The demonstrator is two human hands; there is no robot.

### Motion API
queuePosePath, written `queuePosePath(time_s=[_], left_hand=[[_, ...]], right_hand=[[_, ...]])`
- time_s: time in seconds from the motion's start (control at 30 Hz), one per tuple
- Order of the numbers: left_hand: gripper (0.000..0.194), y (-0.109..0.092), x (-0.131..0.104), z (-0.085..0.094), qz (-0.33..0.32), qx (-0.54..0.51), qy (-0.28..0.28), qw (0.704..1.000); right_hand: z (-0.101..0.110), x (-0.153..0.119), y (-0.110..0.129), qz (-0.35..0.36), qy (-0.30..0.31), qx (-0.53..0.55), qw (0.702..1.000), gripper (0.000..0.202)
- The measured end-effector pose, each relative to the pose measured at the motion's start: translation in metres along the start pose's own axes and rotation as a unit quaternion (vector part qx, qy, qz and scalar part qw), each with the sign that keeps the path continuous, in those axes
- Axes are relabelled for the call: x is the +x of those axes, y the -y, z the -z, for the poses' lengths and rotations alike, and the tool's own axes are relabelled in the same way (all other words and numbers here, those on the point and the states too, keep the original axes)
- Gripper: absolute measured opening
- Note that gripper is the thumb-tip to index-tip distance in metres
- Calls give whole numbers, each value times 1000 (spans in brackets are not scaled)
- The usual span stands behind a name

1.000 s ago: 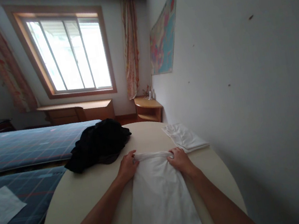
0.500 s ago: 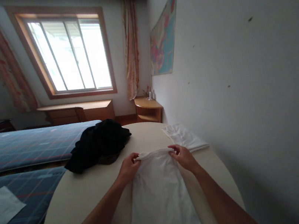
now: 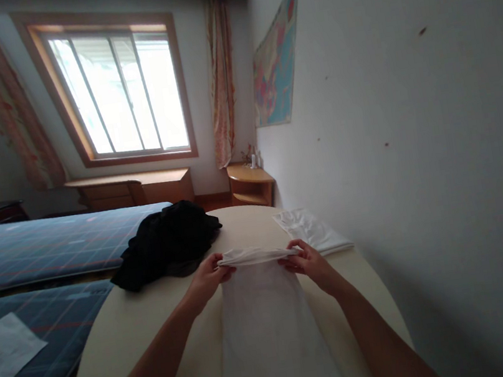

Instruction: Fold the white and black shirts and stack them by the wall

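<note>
A long piece of white cloth [image 3: 273,330], probably a garment, stretches over the round table [image 3: 128,345] toward me. Its far edge is gathered into a narrow fold between my hands. At the left end of that fold, my left hand [image 3: 208,277] pinches the cloth between thumb and fingers. My right hand [image 3: 307,262] grips the right end the same way. The near end of the cloth runs out of view at the bottom. Just beyond my right hand lies a folded white cloth [image 3: 317,229].
A heap of black clothing [image 3: 169,241] rests on the table's far left. Beds with blue plaid mattresses [image 3: 52,246] stand to the left, one bearing a white sheet [image 3: 4,351]. The white wall [image 3: 446,197] rises close on the right. A corner shelf [image 3: 250,176] stands behind the table.
My left hand has shifted slightly left. The fold between my hands is now wider, straighter and slightly raised, with the fingers curled beneath it.
</note>
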State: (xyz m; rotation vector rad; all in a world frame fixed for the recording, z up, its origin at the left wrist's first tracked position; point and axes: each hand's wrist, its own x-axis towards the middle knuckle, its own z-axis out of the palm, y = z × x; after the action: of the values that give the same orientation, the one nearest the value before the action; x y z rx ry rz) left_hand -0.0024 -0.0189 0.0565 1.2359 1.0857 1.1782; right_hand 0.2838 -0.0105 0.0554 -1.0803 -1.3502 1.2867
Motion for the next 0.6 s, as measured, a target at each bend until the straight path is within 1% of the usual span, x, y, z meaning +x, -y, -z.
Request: queuePosePath(time_s=[0.1, 0.2, 0.27, 0.33, 0.5, 0.53, 0.6], left_hand=[[47, -3, 0, 1, -39, -17, -2, 999], [49, -6, -2, 3, -50, -19, 18, 998], [49, -8, -4, 8, -49, -7, 41, 998], [50, -9, -8, 15, -40, 8, 78, 996], [42, -12, -17, 34, -14, 31, 213, 976], [40, -13, -19, 35, -14, 34, 230, 972], [39, -17, -21, 36, -18, 33, 245, 969]], right_hand=[[-3, 2, -1, 63, 4, 5, 998, 34], [-3, 0, 2, 81, 30, 18, 996, 33], [0, -4, 5, 84, 55, 23, 995, 33], [6, -9, 10, 80, 82, 24, 993, 35], [21, -21, 19, 57, 148, 3, 987, 36], [23, -22, 19, 60, 154, -3, 986, 36], [27, -22, 19, 70, 160, -10, 985, 35]])
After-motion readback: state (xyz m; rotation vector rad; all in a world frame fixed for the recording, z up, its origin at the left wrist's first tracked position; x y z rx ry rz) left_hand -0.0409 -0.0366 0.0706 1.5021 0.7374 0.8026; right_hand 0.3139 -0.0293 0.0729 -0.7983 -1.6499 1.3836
